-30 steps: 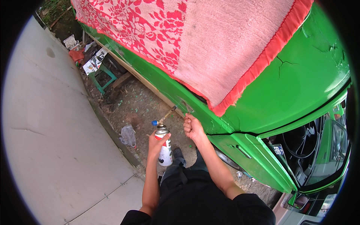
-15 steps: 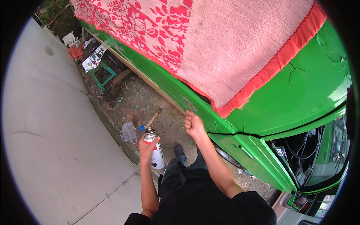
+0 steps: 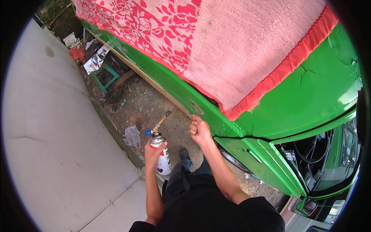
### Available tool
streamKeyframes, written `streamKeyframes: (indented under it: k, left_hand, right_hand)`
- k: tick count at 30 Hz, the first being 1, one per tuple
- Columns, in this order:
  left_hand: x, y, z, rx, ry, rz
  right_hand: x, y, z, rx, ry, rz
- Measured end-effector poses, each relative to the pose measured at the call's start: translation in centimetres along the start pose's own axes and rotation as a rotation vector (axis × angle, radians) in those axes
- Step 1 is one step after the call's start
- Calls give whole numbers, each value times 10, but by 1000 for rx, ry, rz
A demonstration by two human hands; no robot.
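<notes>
My left hand point(image 3: 151, 152) is wrapped round the upper part of a gas blowtorch point(image 3: 164, 164), a white and red canister with a blue knob and a brass burner tube. The burner end point(image 3: 167, 113) points up and to the right, toward the green vehicle point(image 3: 220, 125). No flame can be made out. My right hand point(image 3: 199, 130) is closed, fingers curled in, close to a bare, scraped patch point(image 3: 196, 108) on the green panel. Whatever it may hold is hidden by the fingers.
A pink and red patterned towel point(image 3: 239, 54) covers much of the vehicle. A pale wall point(image 3: 65, 127) rises on the left. On the ground lie a clear plastic bag point(image 3: 132, 136) and, farther off, a green stool point(image 3: 105, 77). A side mirror point(image 3: 308, 207) sticks out at the lower right.
The blowtorch in my left hand has shifted slightly to the right, its burner end a little closer to the panel. My right hand stays nearly in place.
</notes>
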State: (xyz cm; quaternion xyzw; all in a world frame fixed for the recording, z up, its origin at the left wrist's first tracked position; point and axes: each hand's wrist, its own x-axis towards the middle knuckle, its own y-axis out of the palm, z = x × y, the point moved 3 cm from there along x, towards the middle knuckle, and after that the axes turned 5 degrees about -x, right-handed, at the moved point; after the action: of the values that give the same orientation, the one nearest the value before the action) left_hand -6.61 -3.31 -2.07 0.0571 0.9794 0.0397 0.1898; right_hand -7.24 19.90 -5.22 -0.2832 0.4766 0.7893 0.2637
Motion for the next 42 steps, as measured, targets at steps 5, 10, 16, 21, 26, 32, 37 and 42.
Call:
streamKeyframes:
  k: [5, 10, 16, 21, 26, 32, 37, 42]
  left_hand:
    - [1, 1, 2, 38, -11, 26]
    - [-1, -4, 1, 44, 17, 6]
    - [-8, -13, 0, 35, 6, -5]
    - [-6, -13, 5, 27, -17, 5]
    - [-5, -3, 4, 47, -25, 43]
    - [-1, 1, -7, 54, 21, 54]
    - [-6, 0, -9, 111, 4, 31]
    - [-3, -9, 1, 65, 4, 24]
  right_hand:
    - [5, 14, -1, 41, -8, 6]
    - [11, 19, 0, 26, -21, 1]
    - [-3, 27, 0, 7, -21, -14]
    - [-8, 16, -2, 3, -51, -4]
    - [-1, 9, -1, -37, -49, -32]
    - [-18, 17, 2, -102, -69, -112]
    - [6, 5, 1, -71, -49, -63]
    - [-6, 13, 7, -59, -60, -87]
